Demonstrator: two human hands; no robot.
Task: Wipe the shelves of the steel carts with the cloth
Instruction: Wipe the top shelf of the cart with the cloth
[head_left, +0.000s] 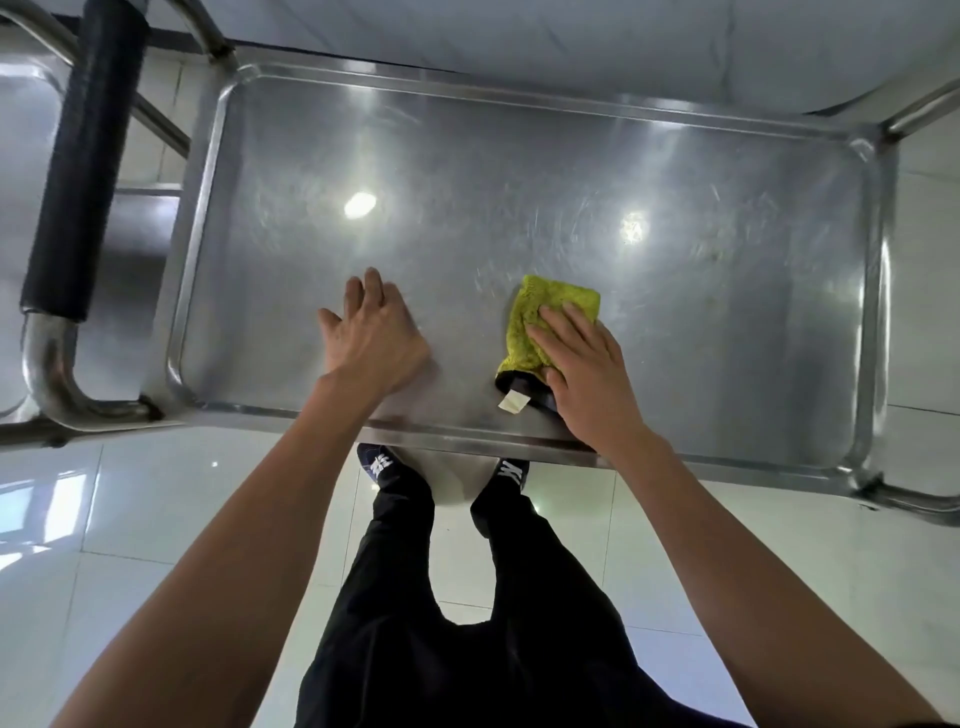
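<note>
Top shelf (519, 171) of a steel cart (878, 312), seen from directly above. On the shelf's near half, right of centre, a cloth (545, 312), pressed flat beneath the right hand (587, 374), fingers (566, 322) straight across it. Just left of the cloth and apart from it, the left hand (374, 332), resting palm-down on the shelf. Off the cart's left end, a padded push handle (83, 156) on bent tubing. Below the shelf's near rim, two shoes (379, 462) on the tiled floor (156, 519), toes tucked under the edge.
</note>
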